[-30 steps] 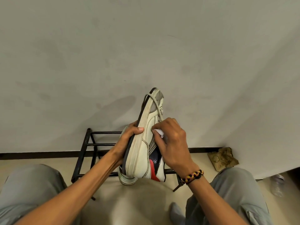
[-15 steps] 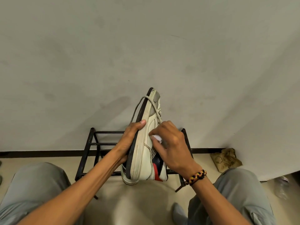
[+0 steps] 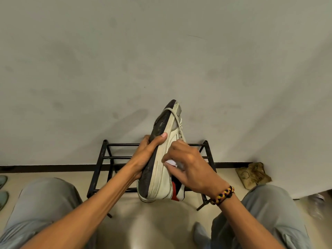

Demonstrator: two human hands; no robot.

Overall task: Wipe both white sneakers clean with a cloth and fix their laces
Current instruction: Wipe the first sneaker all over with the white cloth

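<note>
Sneaker (image 3: 166, 159), white with a dark worn sole, is held up in front of the person, toe pointing away toward the pale wall (image 3: 161, 60) and heel nearest the body, turned on its side so the sole faces left. 1 grey lace (image 3: 177, 119) loops over the toe end and runs back along the upper. A red and dark lining shows at the heel opening.

The left hand (image 3: 145, 155) grasps the shoe from the sole side, fingers wrapped behind the sole and the thumb lying across its edge onto the white rim. The right hand (image 3: 188, 164) has its fingers curled round a small white cloth (image 3: 170, 162) and presses it against the side of the upper, about midway along the shoe. A braided bracelet (image 3: 222, 194) in black, yellow and red sits on the right wrist.

Behind and below the shoe stands a black metal rack (image 3: 107, 159) against the wall, its bars visible on both sides of the hands. A crumpled brown bag (image 3: 253, 174) lies on the floor to the right, beside the wall's dark skirting. The person's knees in grey trousers (image 3: 43, 203) fill the lower corners. At the far left edge 2 pale rounded shapes (image 3: 3, 189) rest on the floor; what they are cannot be told.
</note>
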